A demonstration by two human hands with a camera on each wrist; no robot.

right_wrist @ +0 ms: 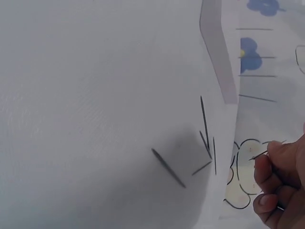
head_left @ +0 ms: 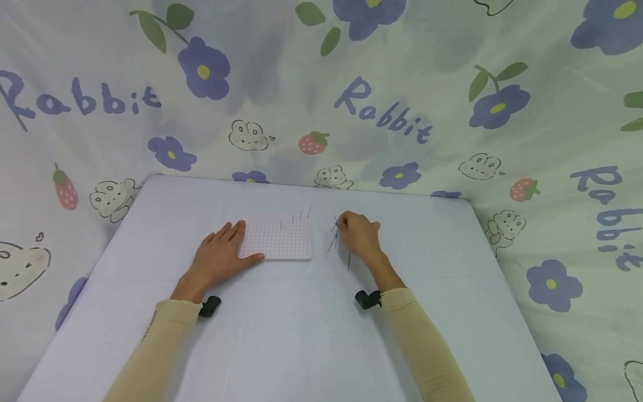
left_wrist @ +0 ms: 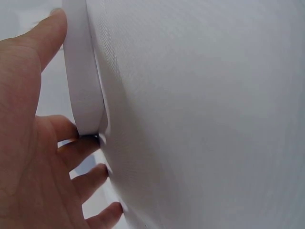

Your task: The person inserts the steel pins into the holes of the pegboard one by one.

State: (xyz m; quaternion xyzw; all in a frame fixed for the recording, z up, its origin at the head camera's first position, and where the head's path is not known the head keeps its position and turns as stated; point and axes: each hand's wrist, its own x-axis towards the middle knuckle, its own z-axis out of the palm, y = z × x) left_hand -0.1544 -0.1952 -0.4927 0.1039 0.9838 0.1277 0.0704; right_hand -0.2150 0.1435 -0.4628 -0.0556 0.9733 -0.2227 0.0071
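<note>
A white board (head_left: pixel 276 243) dotted with rows of small holes lies flat on the table. Several thin dark sticks (head_left: pixel 301 215) stand upright along its far right part; the right wrist view has them side-on past the board's edge. My left hand (head_left: pixel 218 254) rests against the board's left side, its fingers spread and fairly straight, the thumb along the near edge. Right of the board, my right hand (head_left: pixel 359 234) pinches one thin dark stick (right_wrist: pixel 259 155) between thumb and index finger, just above several loose sticks (right_wrist: pixel 168 168) on the cloth.
A white cloth covers the table (head_left: pixel 281 335). Behind and beside it hangs a curtain (head_left: pixel 281 84) printed with flowers, rabbits and strawberries. Each wrist carries a small black camera (head_left: pixel 368 300).
</note>
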